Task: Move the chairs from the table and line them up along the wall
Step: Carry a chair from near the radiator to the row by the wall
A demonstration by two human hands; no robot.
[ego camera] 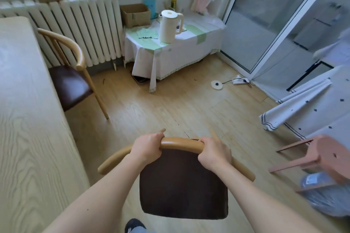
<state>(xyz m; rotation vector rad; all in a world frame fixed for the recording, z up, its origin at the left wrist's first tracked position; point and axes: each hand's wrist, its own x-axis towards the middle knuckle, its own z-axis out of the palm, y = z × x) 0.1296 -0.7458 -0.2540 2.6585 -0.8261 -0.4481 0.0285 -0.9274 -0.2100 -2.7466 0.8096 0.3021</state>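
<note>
Nearest you, both hands are wrapped around the curved wooden backrest (180, 143) of the chair you are carrying (183, 185). Your left hand (146, 149) grips it left of centre and your right hand (214, 154) right of centre, fingers curled over the top of the rail. The chair's dark brown seat hangs below your hands over the wood floor (161, 104), out in the open and apart from the dining table (24, 119) on your left. It looks lifted or tipped, though its legs are hidden, so you cannot tell whether they touch the floor.

By my reading this chair is off the table but not yet placed, with no wall beside it.

Further on, a second matching chair (70, 83) stands between the table's edge and the white radiator (85, 24), its seat partly hidden by the tabletop. It sits close to both, so whether it counts as lined up or still waits to be moved is unclear.

At the far wall, the floor between the radiator and the cloth-covered side table (176, 51) holding a white kettle (169, 26) looks like the likely spot. Other chairs may lie out of view.
</note>
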